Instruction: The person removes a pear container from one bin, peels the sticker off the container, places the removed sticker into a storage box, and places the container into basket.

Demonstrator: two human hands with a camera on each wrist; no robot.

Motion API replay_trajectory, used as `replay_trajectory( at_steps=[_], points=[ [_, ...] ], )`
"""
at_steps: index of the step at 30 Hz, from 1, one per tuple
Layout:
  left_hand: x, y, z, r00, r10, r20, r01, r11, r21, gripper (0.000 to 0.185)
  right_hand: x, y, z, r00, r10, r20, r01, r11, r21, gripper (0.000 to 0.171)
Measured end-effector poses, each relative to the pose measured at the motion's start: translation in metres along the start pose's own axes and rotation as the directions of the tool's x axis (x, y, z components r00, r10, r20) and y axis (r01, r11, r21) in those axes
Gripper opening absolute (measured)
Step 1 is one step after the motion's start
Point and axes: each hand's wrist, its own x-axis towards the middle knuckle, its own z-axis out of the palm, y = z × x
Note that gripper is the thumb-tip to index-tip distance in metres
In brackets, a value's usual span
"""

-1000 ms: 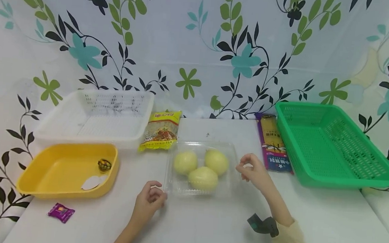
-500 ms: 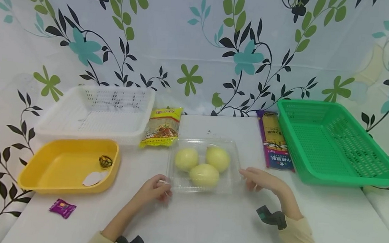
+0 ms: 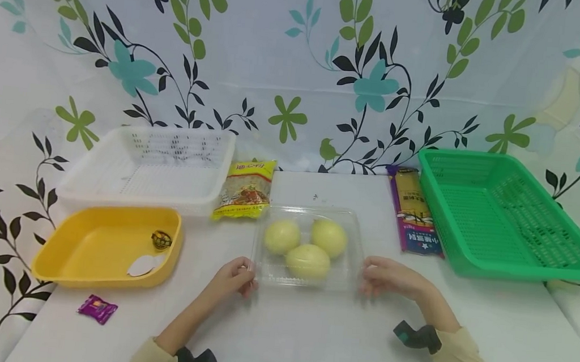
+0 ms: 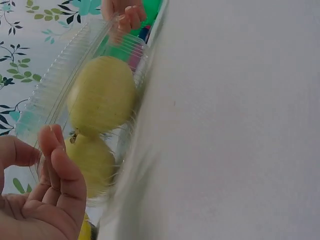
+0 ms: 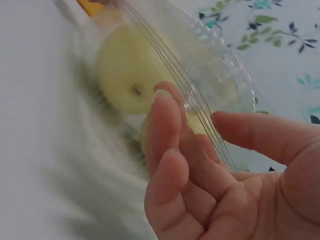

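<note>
A clear plastic fruit box (image 3: 313, 214) with three pale yellow-green fruits (image 3: 309, 262) inside is at the middle of the table, between my two hands. At its near left corner, my left hand (image 3: 235, 279) pinches the rim between thumb and fingers (image 4: 67, 165). On the opposite side my right hand (image 3: 390, 277) has the right rim between its thumb and curled fingers (image 5: 167, 120). Both wrist views show the ridged rim passing between thumb and fingertips. Whether the box bottom touches the table cannot be told.
Behind left stand a white basket (image 3: 166, 194) and a yellow tray (image 3: 108, 280) holding small items. A yellow food packet (image 3: 244, 190) lies beside the basket. At right are a pasta packet (image 3: 415, 213) and a green basket (image 3: 513, 267). A purple wrapped snack (image 3: 97, 309) lies front left.
My right hand has come down along the box's right side and taken its rim. The left hand has turned and closed on the left rim. The box looks nearly unmoved on the table.
</note>
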Motion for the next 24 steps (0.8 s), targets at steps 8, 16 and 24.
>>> replay_trajectory(
  at_steps=[8, 16, 24],
  points=[
    [0.005, -0.003, -0.001, 0.979, -0.167, -0.115, 0.13, 0.952, -0.276, 0.01, 0.004, -0.002, 0.03, 1.0, 0.025, 0.017, -0.027, 0.992, 0.12, 0.022],
    [0.009, -0.004, -0.001, 0.98, -0.161, -0.12, 0.116, 0.942, -0.314, 0.013, 0.0, -0.005, 0.049, 0.983, -0.063, -0.174, 0.071, 0.997, 0.036, 0.009],
    [0.005, 0.005, 0.001, 0.979, -0.157, -0.133, 0.105, 0.936, -0.335, 0.013, 0.005, -0.006, 0.06, 0.93, -0.101, -0.355, 0.127, 0.991, 0.051, 0.004]
  ],
)
